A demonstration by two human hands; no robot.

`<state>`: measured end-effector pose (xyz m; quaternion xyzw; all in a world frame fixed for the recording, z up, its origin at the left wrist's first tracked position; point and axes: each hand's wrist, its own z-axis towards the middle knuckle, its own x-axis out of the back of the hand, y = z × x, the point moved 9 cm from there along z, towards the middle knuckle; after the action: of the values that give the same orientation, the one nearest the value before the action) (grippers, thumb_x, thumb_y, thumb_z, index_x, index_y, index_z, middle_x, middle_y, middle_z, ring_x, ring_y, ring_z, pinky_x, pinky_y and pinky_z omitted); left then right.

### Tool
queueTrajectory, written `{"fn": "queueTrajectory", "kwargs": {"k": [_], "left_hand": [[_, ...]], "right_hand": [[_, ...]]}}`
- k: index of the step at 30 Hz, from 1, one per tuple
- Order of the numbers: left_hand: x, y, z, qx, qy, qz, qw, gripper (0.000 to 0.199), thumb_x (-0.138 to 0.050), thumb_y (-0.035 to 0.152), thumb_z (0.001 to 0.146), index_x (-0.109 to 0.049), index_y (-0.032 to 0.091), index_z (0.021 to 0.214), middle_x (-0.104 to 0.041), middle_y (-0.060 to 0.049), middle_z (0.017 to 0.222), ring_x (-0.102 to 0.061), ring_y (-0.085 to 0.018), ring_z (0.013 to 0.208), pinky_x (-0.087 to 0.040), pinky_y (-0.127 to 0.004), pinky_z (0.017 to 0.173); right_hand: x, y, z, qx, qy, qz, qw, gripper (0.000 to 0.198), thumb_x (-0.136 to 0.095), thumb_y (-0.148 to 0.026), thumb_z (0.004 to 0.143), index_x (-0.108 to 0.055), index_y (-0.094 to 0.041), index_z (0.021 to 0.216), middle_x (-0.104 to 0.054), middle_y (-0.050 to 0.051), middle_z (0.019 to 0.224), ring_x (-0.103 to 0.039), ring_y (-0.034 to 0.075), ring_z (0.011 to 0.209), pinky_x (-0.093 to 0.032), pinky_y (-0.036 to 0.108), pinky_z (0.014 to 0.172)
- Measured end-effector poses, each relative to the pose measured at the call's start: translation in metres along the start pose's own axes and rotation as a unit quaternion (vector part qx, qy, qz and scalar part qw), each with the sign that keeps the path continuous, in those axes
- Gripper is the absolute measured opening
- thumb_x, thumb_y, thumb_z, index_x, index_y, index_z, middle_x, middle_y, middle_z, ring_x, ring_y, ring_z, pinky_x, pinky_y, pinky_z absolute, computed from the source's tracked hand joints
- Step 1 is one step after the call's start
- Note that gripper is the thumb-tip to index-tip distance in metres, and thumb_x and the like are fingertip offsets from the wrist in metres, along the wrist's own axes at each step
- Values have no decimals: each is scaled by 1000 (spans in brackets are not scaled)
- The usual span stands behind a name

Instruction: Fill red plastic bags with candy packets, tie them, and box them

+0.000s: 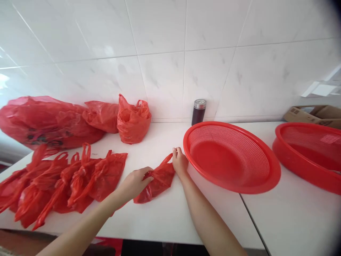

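A small red plastic bag (160, 182) lies on the white table in front of me, gathered and twisted near its top. My left hand (139, 181) grips the gathered part at the bag's left side, thumb and fingers closed on it. With pinched fingers, my right hand (179, 160) holds a handle of the same bag, stretched up to the right. The bag's contents cannot be made out. To the left sits a row of similar knotted red plastic bags (102, 174), their handles sticking up.
A red plastic colander (218, 156) stands right of my right hand, and a second red basket (301, 163) is farther right. Against the tiled wall are a dark thermos (198, 112), larger red bags (133, 122) and a cardboard box (314, 113). A seam crosses the white table (218, 213).
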<state>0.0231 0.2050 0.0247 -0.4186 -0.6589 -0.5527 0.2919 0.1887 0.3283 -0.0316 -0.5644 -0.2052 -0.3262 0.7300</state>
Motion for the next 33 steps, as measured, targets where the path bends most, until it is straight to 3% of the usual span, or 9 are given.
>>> {"fn": "queueTrajectory", "kwargs": {"k": [3, 6, 9, 13, 16, 20, 26, 29, 33], "left_hand": [[10, -6, -17, -1, -49, -256, 965, 33, -50, 43, 88, -63, 20, 106, -71, -5, 98, -66, -24, 90, -50, -36, 81], [27, -28, -30, 36, -25, -366, 930, 36, -59, 44, 83, -63, 17, 107, -71, -5, 100, -66, -24, 92, -50, -37, 85], [41, -62, -36, 68, 21, -333, 940, 39, -63, 44, 79, -62, 16, 106, -71, -6, 100, -67, -24, 93, -50, -36, 85], [55, -101, -41, 106, 80, -78, 988, 35, -53, 46, 82, -64, 18, 101, -70, -4, 89, -67, -23, 84, -51, -34, 76], [70, -117, -50, 145, 144, 74, 976, 31, -51, 39, 79, -65, 19, 99, -66, -10, 101, -61, -31, 99, -47, -40, 82], [81, -127, -58, 171, 188, 163, 953, 34, -47, 35, 79, -66, 18, 100, -59, -16, 111, -51, -39, 112, -43, -48, 85], [71, -116, -61, 156, 170, 180, 956, 26, -49, 31, 77, -67, 17, 90, -65, -14, 96, -58, -36, 100, -43, -44, 80], [81, -101, -72, 138, 166, 149, 965, 27, -46, 33, 81, -66, 20, 95, -67, -9, 91, -62, -27, 89, -45, -36, 73], [127, -107, -114, 114, 157, -110, 975, 39, -55, 48, 80, -65, 18, 101, -69, -3, 83, -63, -22, 75, -49, -31, 66]], "right_hand": [[-1, 2, 0, -5, -10, 22, 1000, 38, -26, -44, 101, -55, -21, 94, -64, 1, 76, -53, 13, 63, -25, 24, 54], [-2, 4, -2, -13, -25, 36, 999, 34, -30, -44, 99, -55, -21, 98, -65, 0, 77, -53, 13, 63, -25, 24, 54], [-3, 4, -3, -23, -39, 39, 998, 29, -34, -40, 98, -56, -21, 98, -66, 2, 79, -54, 14, 64, -24, 25, 54], [-2, 3, -4, -33, -52, 35, 998, 29, -35, -40, 96, -57, -20, 97, -67, 2, 83, -54, 13, 64, -24, 25, 54], [-2, 2, -6, -32, -56, 30, 997, 29, -36, -41, 95, -57, -21, 96, -66, 2, 82, -53, 13, 63, -24, 25, 54], [-2, 2, -8, -32, -62, 20, 997, 30, -36, -43, 95, -57, -22, 96, -66, 1, 81, -51, 13, 60, -23, 25, 52], [-2, 2, -8, -33, -64, -1, 997, 29, -39, -43, 94, -58, -22, 94, -67, 2, 84, -50, 13, 62, -23, 25, 53], [-3, 4, -8, -36, -65, -11, 997, 30, -40, -43, 93, -60, -21, 95, -68, 2, 85, -51, 13, 63, -24, 25, 54], [-4, 6, -7, -33, -66, -28, 997, 31, -41, -44, 91, -62, -22, 97, -69, 4, 88, -52, 15, 65, -26, 25, 56]]}}
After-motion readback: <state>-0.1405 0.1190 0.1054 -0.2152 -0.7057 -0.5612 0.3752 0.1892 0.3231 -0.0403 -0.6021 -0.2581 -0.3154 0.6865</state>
